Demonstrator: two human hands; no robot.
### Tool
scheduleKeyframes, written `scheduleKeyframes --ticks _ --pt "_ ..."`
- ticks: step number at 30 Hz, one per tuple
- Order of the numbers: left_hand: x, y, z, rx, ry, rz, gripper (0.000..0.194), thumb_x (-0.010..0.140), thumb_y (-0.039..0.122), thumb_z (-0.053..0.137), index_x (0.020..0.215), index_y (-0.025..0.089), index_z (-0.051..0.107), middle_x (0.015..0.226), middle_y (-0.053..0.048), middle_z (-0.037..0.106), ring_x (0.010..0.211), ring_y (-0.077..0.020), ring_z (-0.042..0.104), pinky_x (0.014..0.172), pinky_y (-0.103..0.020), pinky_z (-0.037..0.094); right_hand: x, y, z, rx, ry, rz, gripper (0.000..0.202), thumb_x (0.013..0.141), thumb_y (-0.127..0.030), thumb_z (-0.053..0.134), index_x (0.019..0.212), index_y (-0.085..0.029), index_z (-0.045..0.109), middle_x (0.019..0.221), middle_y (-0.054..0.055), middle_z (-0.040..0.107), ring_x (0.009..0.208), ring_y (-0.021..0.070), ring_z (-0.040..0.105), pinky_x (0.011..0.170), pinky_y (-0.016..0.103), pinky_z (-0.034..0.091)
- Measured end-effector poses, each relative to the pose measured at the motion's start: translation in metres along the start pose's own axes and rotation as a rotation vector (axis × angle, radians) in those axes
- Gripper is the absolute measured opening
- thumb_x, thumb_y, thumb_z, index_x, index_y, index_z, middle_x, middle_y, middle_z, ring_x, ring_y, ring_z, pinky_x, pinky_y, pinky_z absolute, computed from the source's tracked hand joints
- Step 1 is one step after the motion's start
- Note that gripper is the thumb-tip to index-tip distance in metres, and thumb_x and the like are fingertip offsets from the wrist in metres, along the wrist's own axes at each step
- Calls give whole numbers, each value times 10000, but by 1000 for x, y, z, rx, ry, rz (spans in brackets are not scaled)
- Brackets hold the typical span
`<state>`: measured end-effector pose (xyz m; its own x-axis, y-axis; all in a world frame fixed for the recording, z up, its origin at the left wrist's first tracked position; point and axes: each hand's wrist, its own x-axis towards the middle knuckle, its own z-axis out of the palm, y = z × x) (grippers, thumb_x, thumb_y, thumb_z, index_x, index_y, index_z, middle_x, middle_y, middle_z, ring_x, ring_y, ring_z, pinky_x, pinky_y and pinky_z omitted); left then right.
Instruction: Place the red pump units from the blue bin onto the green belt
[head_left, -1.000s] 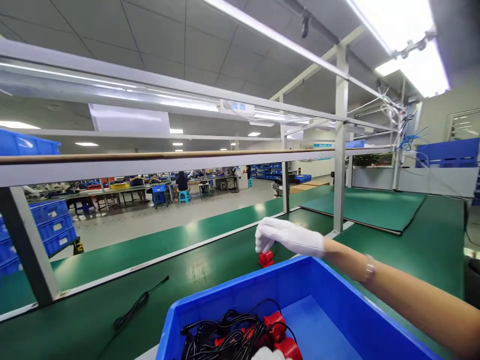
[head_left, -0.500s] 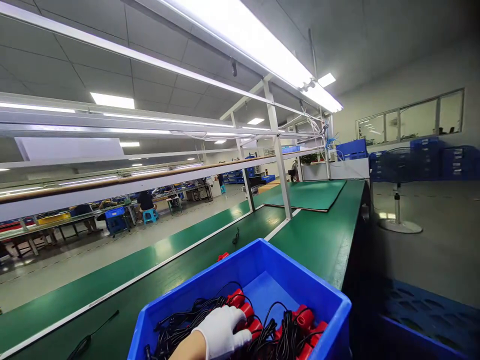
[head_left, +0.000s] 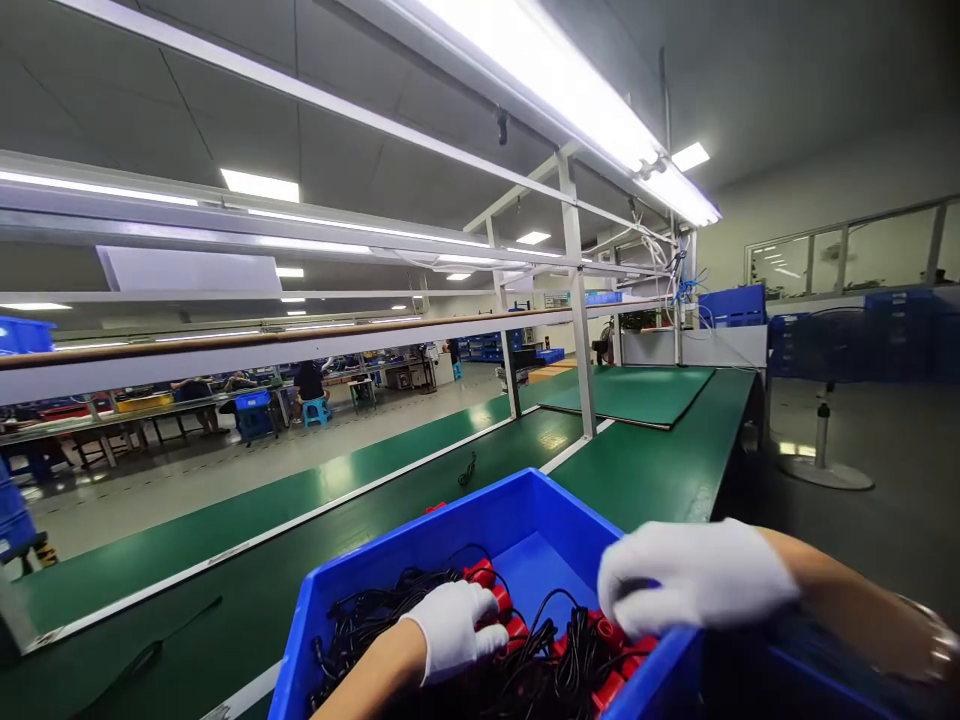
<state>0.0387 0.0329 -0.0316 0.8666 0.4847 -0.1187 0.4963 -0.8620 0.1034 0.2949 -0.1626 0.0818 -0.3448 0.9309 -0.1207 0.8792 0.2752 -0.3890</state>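
Observation:
A blue plastic bin (head_left: 457, 510) holds coiled black cables (head_left: 577, 650) with red cylindrical parts (head_left: 478, 572) on them. My left hand (head_left: 454, 625), in a white glove, reaches down into the bin; its fingers and thumb are bent around a red part, the fingertips partly hidden. Over the bin's right wall is my right hand (head_left: 686, 575), also gloved and slightly blurred. Its fingers curve, with a gap between them and the thumb, and I see nothing held there. Red parts and cables lie just below its fingertips.
The bin stands on a long green workbench (head_left: 652, 480). A loose black cable (head_left: 142, 655) lies at left, a small coil (head_left: 467, 470) and a red piece (head_left: 436, 508) beyond the bin. A metal post (head_left: 579, 340) rises behind. At right stands a fan (head_left: 823, 420).
My right hand has come into view from the right, over the bin's edge. My left hand stays among the red parts. The view has turned slightly left.

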Motion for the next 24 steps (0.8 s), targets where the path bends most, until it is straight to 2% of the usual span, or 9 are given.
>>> scheduleKeyframes --ticks 3,6,8,10,13,16,18,21,24 --pt "1 -3 4 0 2 31 404 882 553 428 1019 262 671 981 -60 720 880 -260 674 748 -331 487 50 48 23 -163 93 131 218 842 -344 565 856 -189 717 822 49 693 740 208 630 621 275 429" --pt "3 -7 8 17 11 34 378 870 536 458 1009 261 677 957 -57 722 861 -261 674 739 -337 491 72 78 48 -169 156 190 217 827 -361 580 799 -180 696 784 62 680 737 232 630 647 301 428" --pt "6 -11 8 47 44 9 368 856 521 489 1005 246 683 960 -74 718 885 -277 666 773 -359 492 66 80 64 -137 252 218 281 906 -414 499 905 -196 676 886 57 685 818 222 631 720 308 447" --pt "11 -19 4 86 123 -37 406 852 520 505 1093 233 660 1071 -96 697 1004 -293 634 880 -386 471 50 74 86 -83 397 242 341 981 -449 384 994 -218 634 986 43 672 895 194 616 793 299 449" --pt "19 -40 -4 149 298 -166 564 882 491 474 1350 179 500 1387 -138 532 1288 -308 460 1110 -415 293 29 66 128 -96 667 158 393 1011 -421 300 832 -219 585 816 22 643 743 171 582 696 295 426" --pt "27 -70 -5 191 416 -372 653 887 398 456 1426 37 385 1472 -240 405 1358 -383 359 1154 -515 153 32 74 158 -391 879 -17 392 966 -311 262 677 -214 508 624 39 549 589 197 499 607 351 348" --pt "31 -91 -1 189 444 -487 666 847 350 500 1400 -9 405 1443 -277 426 1323 -424 395 1122 -571 187 48 86 159 -509 919 -48 352 928 -289 259 674 -225 493 615 56 538 585 220 500 606 381 346" --pt "38 -116 1 142 485 -607 678 818 389 542 1362 -5 455 1408 -263 480 1280 -427 455 1090 -575 265 80 106 139 -506 872 -28 354 929 -313 236 679 -241 477 644 61 558 616 236 531 617 405 387" --pt "47 -136 -21 61 608 -731 714 902 510 428 1363 -36 427 1354 -268 528 1212 -371 542 1021 -491 408 108 120 122 -472 800 -39 405 950 -337 199 676 -242 482 670 53 584 637 227 548 631 410 434"
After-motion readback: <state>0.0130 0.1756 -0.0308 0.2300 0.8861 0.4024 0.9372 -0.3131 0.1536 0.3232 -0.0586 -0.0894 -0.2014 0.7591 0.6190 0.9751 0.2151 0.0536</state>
